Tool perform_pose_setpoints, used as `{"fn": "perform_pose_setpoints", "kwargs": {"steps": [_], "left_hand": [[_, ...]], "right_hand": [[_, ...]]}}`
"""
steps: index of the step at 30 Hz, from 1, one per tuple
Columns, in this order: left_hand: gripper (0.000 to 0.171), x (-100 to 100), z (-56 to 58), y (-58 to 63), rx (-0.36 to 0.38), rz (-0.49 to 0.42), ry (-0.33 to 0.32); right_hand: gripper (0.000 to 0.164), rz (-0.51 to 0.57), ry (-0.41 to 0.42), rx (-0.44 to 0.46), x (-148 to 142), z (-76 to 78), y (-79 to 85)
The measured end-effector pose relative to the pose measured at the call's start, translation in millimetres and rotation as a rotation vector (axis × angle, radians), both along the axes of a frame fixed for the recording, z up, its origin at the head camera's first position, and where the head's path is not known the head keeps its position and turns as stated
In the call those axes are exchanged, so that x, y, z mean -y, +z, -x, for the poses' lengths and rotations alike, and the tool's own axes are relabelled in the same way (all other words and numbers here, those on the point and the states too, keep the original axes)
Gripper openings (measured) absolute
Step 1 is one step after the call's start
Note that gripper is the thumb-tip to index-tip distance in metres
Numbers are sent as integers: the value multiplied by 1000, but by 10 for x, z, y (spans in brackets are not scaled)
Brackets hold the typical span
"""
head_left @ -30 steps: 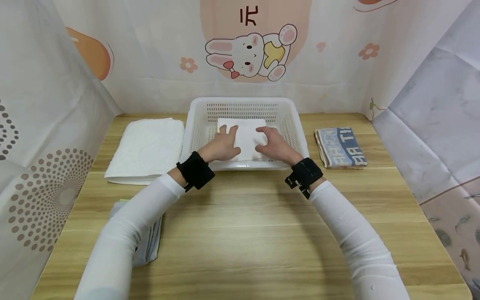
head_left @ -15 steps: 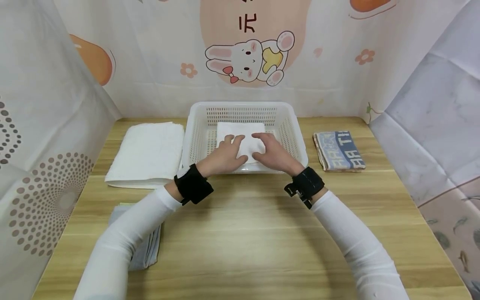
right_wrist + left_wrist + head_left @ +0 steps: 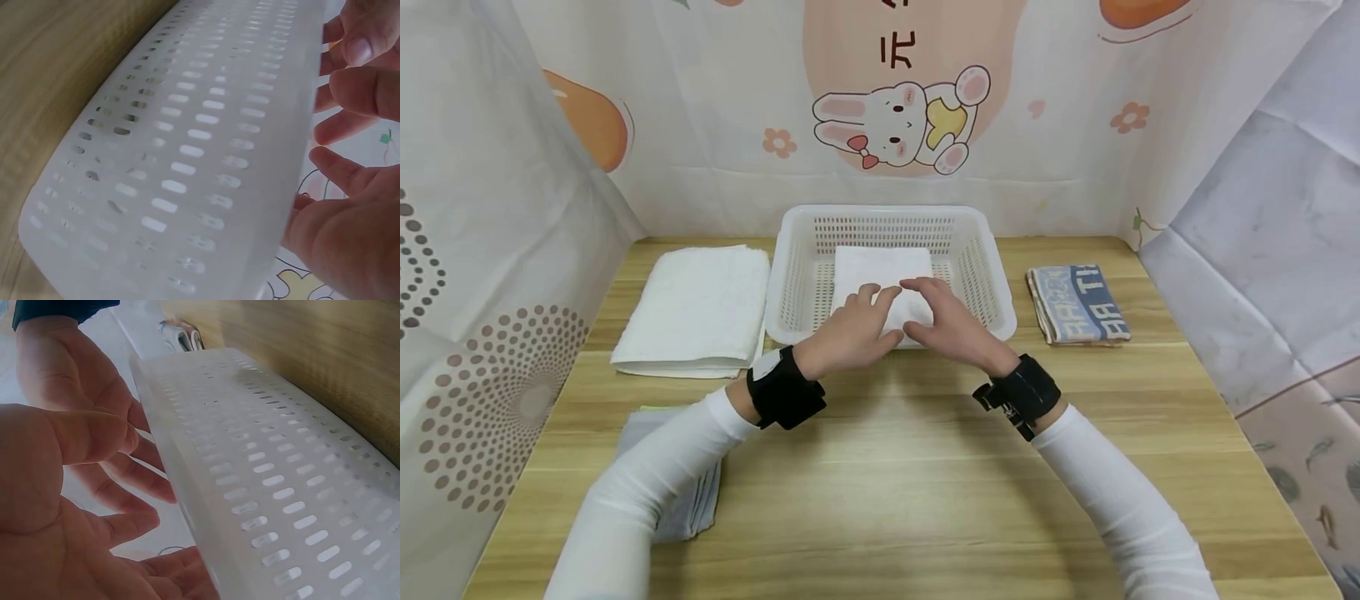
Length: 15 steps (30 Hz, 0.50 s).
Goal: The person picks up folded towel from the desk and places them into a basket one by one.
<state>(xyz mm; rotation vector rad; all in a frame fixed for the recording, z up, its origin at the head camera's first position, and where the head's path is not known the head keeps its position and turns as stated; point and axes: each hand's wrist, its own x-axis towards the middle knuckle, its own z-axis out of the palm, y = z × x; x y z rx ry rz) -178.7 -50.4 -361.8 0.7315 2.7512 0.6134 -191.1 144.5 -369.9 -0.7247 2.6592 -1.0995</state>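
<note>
In the head view, a white perforated plastic basket [image 3: 883, 211] stands at the back of the table with a folded white towel [image 3: 882, 265] lying inside. My left hand [image 3: 852, 332] hovers over the basket's near side, fingers loosely bent and holding nothing. Beside it, my right hand [image 3: 953, 331] has the same loose pose, also without anything in its grasp. Thumbs and fingertips of both hands come close together. Both wrist views show the hands above the rim, with the slotted basket wall [image 3: 269, 481] below. The hands cover the towel's near part.
Left of the basket lies a larger folded white towel [image 3: 700, 308]. A folded grey cloth [image 3: 688, 500] is partly hidden under the left sleeve. To the right rests a folded blue and beige patterned towel [image 3: 1078, 304]. A printed curtain [image 3: 715, 117] hangs behind the wooden table [image 3: 887, 500].
Both hands have drawn back from over the towel toward the near rim and come closer to each other. The towel stays in the basket, and the head view has tilted slightly.
</note>
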Motion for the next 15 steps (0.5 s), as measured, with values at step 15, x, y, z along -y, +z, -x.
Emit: {"fn": "perform_pose_setpoints", "kwargs": {"steps": [15], "left_hand": [[58,2,-156,-32,-63,0,-60]], "right_hand": [[62,42,-26,-12,-108,-187,-19]]}}
